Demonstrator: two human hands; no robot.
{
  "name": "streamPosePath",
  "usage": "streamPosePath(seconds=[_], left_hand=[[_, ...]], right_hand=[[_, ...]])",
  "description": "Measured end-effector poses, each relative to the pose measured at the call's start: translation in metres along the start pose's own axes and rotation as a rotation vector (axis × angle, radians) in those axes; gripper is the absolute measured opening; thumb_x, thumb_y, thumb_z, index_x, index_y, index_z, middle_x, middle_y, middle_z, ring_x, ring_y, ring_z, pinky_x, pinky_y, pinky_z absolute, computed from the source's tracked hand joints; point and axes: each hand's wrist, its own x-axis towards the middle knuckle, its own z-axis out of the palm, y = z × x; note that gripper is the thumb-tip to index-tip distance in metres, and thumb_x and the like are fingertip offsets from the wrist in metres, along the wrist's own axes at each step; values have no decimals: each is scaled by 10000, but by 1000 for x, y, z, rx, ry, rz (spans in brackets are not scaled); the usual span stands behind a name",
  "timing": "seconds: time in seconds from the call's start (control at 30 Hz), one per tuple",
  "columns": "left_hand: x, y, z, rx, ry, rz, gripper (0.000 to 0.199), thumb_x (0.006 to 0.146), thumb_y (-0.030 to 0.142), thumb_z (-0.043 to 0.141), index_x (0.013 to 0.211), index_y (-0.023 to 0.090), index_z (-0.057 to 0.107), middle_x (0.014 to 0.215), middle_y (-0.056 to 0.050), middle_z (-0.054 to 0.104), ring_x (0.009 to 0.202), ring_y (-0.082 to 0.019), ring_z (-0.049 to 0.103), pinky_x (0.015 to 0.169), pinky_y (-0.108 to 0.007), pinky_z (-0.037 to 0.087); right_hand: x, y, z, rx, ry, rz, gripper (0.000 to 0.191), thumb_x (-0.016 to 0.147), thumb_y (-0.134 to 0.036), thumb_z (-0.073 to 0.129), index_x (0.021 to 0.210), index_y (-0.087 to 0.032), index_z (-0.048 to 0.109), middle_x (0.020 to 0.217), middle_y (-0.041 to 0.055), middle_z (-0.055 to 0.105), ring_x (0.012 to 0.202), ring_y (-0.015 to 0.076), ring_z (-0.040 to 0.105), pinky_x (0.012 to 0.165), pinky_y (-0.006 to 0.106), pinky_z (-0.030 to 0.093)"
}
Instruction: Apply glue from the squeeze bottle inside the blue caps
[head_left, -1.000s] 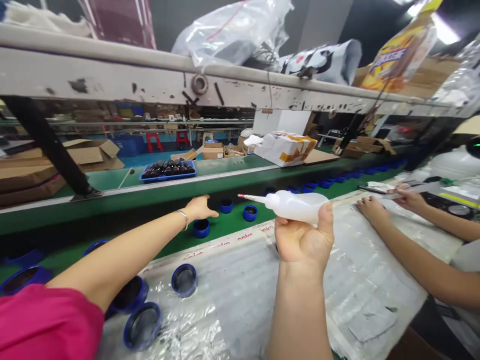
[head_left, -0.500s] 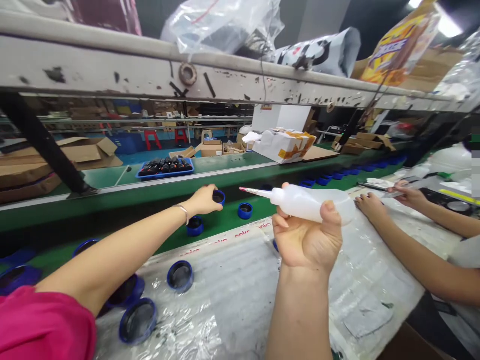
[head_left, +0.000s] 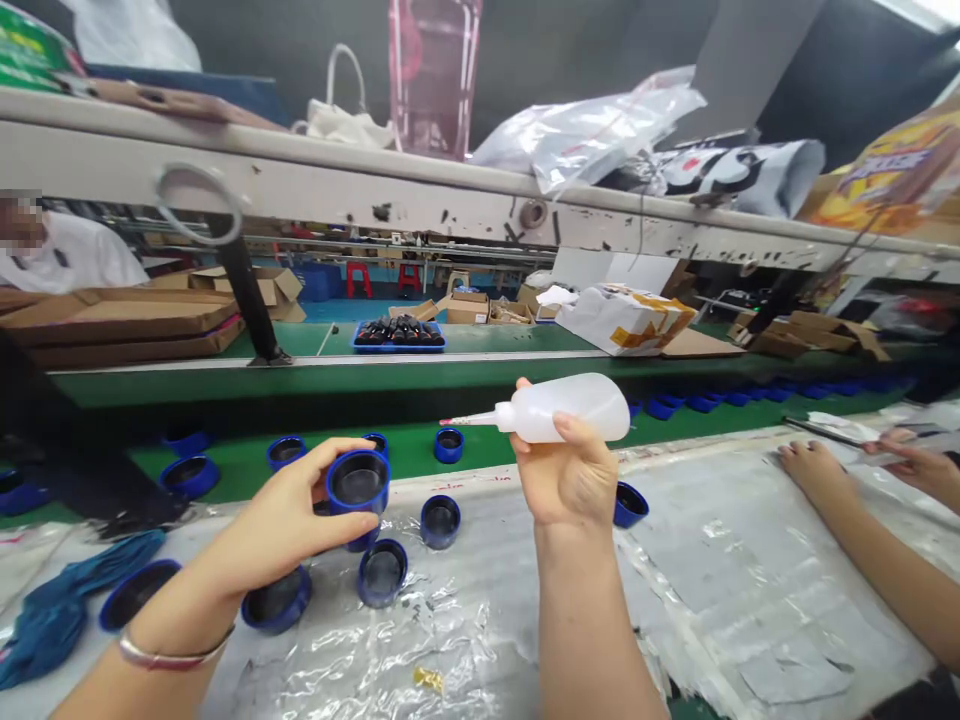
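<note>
**Left hand (head_left: 281, 515) now up with a blue plastic cap (head_left: 358, 483), right hand (head_left: 570, 478) on a squeeze bottle (head_left: 564, 408)**

Since the earlier frame, the left hand has come back from the far side of the green conveyor belt (head_left: 225, 468) and now holds the cap over the clear plastic sheet (head_left: 712, 570). Fingers and thumb are curled around the cap's rim, hollow side up, wrist bent, metal bangle (head_left: 169, 652) on the forearm. The right hand stays closed around the translucent white bottle, same grip, forearm rising from the bottom of the view. Its thin nozzle (head_left: 469, 421) points left, tilted slightly down, and touches nothing. Bottle and held cap are near each other but apart. Loose blue caps (head_left: 440, 522) sit open side up on the sheet and belt around both hands. At right, a co-worker's hands (head_left: 814, 475) rest on the sheet, well apart from the person's own. The head view has swung left.
</note>
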Motion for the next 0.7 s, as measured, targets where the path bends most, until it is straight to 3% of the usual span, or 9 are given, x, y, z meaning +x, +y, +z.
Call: streamPosePath(seconds=[0.1,0.27,0.37,0.5,0.6,0.7], left_hand=[[4,0,8,-10,21,19,663,721,410,804,1306,204,570,1265,-121,720,1110,-331,703,1013,-466,549],[8,-5,11,-4,-5,56,629,731,342,790,1316,226,588,1370,-107,683,1209,-324,661,1088,-462,494],[8,-10,8,20,-35,47,635,724,335,794,1320,241,598,1384,-92,678,1216,-322,657,1091,-466,488],[13,-15,3,85,-22,19,640,730,367,767,1337,240,605,1372,-93,688,1211,-335,663,1076,-485,506],[16,-20,2,147,14,29,647,731,419,754,1339,244,618,1402,-93,678,1263,-350,642,1108,-500,492],[16,-23,1,173,16,22,678,725,478,752,1349,248,622,1414,-100,681,1242,-359,663,1095,-508,510]], right_hand=[[-3,14,9,50,-49,107,555,482,-253,789,1008,-254,613,965,79,771,769,219,708,419,208,421],[2,38,6,5,-20,270,545,562,-435,876,1001,-222,631,882,93,772,638,177,659,374,181,367],[2,46,6,-30,-44,281,612,507,-269,924,1056,-211,660,967,104,784,703,195,690,440,226,480],[0,49,5,-37,-123,242,688,498,-129,898,1137,-264,680,1053,45,785,919,235,737,704,334,625],[2,49,1,-49,-159,194,551,619,-320,924,1119,-276,697,1066,46,785,1003,240,737,759,333,621],[5,47,-4,-178,-189,195,507,704,-545,864,1066,-223,715,1048,115,784,827,211,723,540,245,520]])
